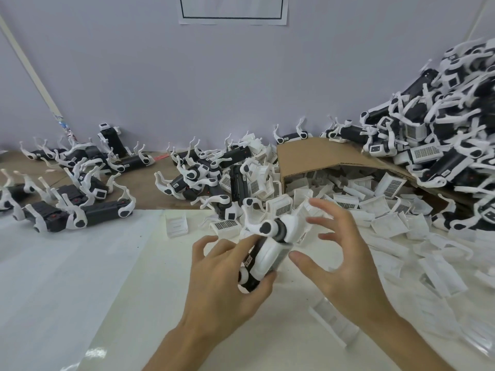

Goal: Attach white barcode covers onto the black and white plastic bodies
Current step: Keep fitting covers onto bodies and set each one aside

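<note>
Lying across the left of the table (80, 263), loose black and white bodies (80, 204) show thin white arms that look easy to snap. At centre the left hand (227, 285) curls round one body (263, 254), gripping its stiff barrel, probably the soundest hold. The right hand (340, 258) hovers just beside it, fingers spread, holding nothing. Farther right, white barcode covers (388, 210) spill from a cardboard box (321, 153). They look light, hard and probably slippery, best pinched by their edges.

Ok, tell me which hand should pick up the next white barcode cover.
Right, likely. The right hand is open and holds nothing, and the loose white barcode covers lie heaped on its side. The left hand is busy gripping the black and white plastic body.
</note>
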A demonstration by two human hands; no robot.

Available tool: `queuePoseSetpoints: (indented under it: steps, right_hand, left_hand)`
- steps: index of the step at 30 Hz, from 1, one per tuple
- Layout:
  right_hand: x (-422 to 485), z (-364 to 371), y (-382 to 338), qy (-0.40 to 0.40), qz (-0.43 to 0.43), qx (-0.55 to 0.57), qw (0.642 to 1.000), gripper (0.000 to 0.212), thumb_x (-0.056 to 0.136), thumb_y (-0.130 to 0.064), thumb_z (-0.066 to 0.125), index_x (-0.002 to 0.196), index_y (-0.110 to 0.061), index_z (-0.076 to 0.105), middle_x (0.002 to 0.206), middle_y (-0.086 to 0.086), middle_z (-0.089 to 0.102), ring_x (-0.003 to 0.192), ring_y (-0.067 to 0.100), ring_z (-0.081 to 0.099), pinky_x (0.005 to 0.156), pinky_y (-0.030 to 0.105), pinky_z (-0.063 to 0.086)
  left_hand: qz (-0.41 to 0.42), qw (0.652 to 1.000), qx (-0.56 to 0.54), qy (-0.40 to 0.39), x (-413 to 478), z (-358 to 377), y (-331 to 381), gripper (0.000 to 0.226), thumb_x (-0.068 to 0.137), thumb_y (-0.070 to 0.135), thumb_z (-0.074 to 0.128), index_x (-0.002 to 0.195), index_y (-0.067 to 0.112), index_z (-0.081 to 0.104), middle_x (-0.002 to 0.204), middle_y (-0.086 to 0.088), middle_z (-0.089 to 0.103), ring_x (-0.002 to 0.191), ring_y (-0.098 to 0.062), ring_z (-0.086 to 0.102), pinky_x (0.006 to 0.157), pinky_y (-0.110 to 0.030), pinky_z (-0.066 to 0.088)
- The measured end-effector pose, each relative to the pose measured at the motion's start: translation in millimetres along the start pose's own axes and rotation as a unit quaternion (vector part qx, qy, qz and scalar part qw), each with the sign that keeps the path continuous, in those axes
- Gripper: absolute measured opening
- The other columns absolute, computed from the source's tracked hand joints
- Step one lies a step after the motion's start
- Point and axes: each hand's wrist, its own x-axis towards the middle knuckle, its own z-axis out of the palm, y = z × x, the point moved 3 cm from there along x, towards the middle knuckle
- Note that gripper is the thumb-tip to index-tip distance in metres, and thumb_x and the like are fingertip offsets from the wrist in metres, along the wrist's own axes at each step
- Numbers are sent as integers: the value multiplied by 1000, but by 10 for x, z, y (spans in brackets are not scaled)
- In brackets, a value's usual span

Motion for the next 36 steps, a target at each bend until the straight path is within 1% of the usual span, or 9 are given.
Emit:
queuePoseSetpoints:
  steps: [3, 11, 17, 21, 24, 27, 30, 33, 36]
  right_hand:
    - [2, 24, -7, -75, -38, -9, 996, 48, 83, -22, 76, 129, -29, 60, 127, -21, 63, 122, 5, 57, 98, 13, 42]
    - [-47, 88, -2, -51, -85, -27, 995, 38, 78, -34, 79, 113, -28, 66, 109, -15, 68, 101, 10, 62, 88, 10, 42]
    - [-31, 75, 58, -129, -48, -25, 990, 43, 83, -34, 71, 124, -40, 59, 115, -16, 66, 108, 14, 61, 90, 14, 43]
    - [-1, 19, 51, -105, 0, 45, 993, 37, 81, -20, 73, 116, -31, 67, 110, -9, 72, 101, 16, 67, 86, 21, 51]
    - [58, -37, 69, -84, 80, 148, 982, 24, 78, -22, 74, 102, -24, 71, 98, 2, 74, 89, 18, 69, 74, 29, 57]
    - [96, -66, 157, -95, 168, 232, 954, 30, 79, -26, 70, 107, -17, 65, 90, 11, 73, 76, 22, 65, 58, 27, 52]
    - [114, -58, 262, -170, 216, 252, 928, 37, 74, -38, 72, 106, -20, 70, 88, 11, 71, 70, 19, 60, 51, 24, 46]
    - [239, -126, 282, -225, 244, 220, 917, 25, 77, -34, 72, 94, -16, 73, 84, 9, 66, 62, 17, 57, 50, 23, 45]
    - [725, -455, 291, -156, 249, 174, 940, 11, 83, -22, 73, 87, -13, 70, 83, 13, 64, 58, 15, 55, 50, 21, 47]
  left_hand:
    - [36, 999, 11, -24, -16, -28, -9, 42, 80, 47, 64, 119, 34, 57, 77, 23, 62, 88, -1, 58, 106, -40, 30]
    - [88, 993, 58, -57, 56, -18, -67, 51, 72, 51, 74, 115, 31, 56, 91, 22, 69, 93, -3, 61, 108, -41, 28]
    - [100, 992, 68, -39, 36, -9, -112, 49, 73, 50, 75, 115, 31, 56, 85, 21, 67, 89, -6, 57, 105, -37, 27]
    - [105, 992, 58, -28, 29, -25, -96, 51, 82, 58, 63, 123, 28, 61, 98, 20, 69, 100, -7, 57, 106, -42, 31]
    - [79, 996, 33, 9, 45, -78, -75, 39, 95, 50, 52, 124, 25, 63, 113, 16, 67, 109, -8, 57, 107, -36, 30]
    - [27, 996, -4, 82, 71, -181, -134, 33, 101, 36, 39, 119, 24, 64, 116, 15, 63, 110, -4, 52, 103, -26, 26]
    - [-15, 990, 0, 142, 88, -253, -216, 29, 99, 28, 39, 112, 23, 65, 110, 15, 60, 106, -4, 50, 102, -18, 23]
    - [-70, 985, -4, 158, 99, -244, -278, 31, 96, 28, 38, 103, 18, 67, 103, 10, 62, 100, -13, 53, 100, -18, 23]
    - [-100, 982, -14, 160, 116, -215, -284, 32, 91, 30, 39, 96, 16, 68, 96, 6, 61, 93, -14, 53, 98, -16, 22]
